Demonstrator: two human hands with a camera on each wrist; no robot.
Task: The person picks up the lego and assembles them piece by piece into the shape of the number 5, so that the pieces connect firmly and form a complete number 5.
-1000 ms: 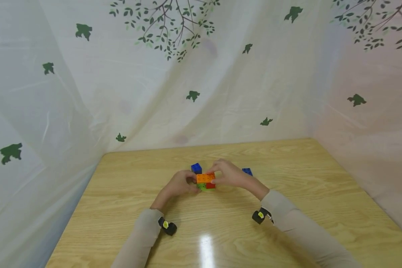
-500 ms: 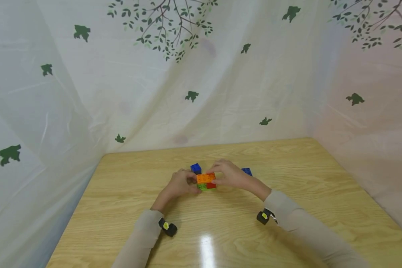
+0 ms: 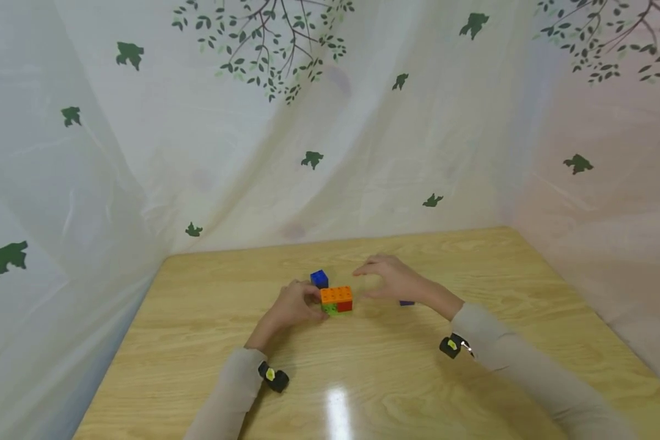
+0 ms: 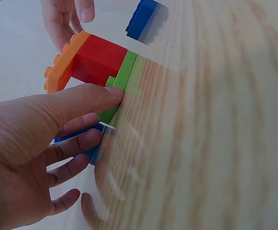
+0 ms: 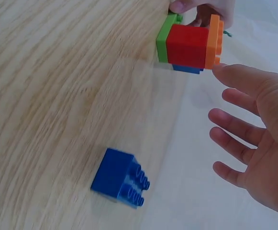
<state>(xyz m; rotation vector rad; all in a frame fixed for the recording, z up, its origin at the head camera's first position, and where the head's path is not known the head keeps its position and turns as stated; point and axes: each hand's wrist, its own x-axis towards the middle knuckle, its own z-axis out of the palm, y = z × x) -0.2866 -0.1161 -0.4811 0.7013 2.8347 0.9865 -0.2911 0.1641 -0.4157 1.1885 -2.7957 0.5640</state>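
Observation:
A small stack of toy building bricks stands on the table. It has a green base plate (image 4: 125, 72), a red brick (image 5: 187, 45) upright on one end, and an orange brick (image 3: 336, 294) across the top. My left hand (image 3: 296, 304) pinches the stack's left end, thumb on the green plate in the left wrist view. To the stack's right, my right hand (image 3: 393, 281) hovers with fingers spread and nothing held. Below that hand lies a blue brick (image 5: 112, 175), mostly hidden by the wrist in the head view.
Another blue brick (image 3: 319, 279) stands just behind the stack, close to the left fingers. The wooden table (image 3: 209, 281) meets a pale printed curtain (image 3: 242, 183) at its back and sides.
My right hand has let go of the orange brick and moved right, now over the right blue brick. The left hand keeps its hold on the stack.

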